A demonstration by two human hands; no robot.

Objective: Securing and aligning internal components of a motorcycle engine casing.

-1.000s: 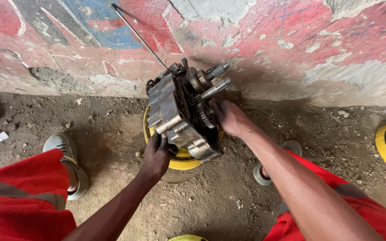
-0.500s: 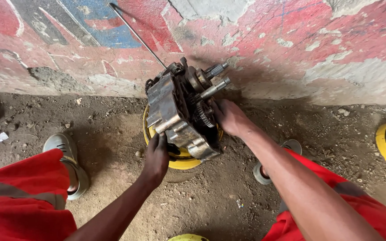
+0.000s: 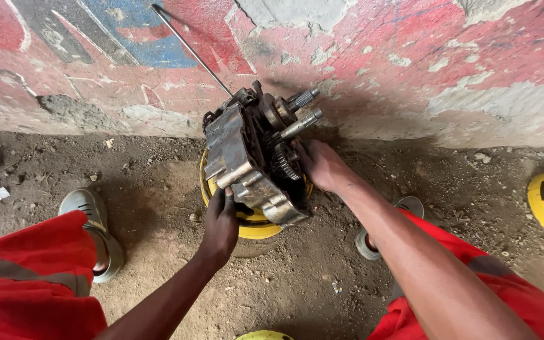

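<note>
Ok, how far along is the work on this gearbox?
Done: the gearbox sits on a yellow tub with its casing open, gears and two shafts bare. In hand: the left hand grips the lower casing edge and the right hand presses by the gears. Left: the gears and shafts are all in place, and no cover is in view.

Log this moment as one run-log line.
left hand: grips gearbox casing lower edge | right hand: at gears | casing rests on yellow container | dirt floor

You've got no pkgs, labels or screens here; only sign-like thing is the painted wall point(image 3: 410, 69) w/ red, blue, white patches.
</note>
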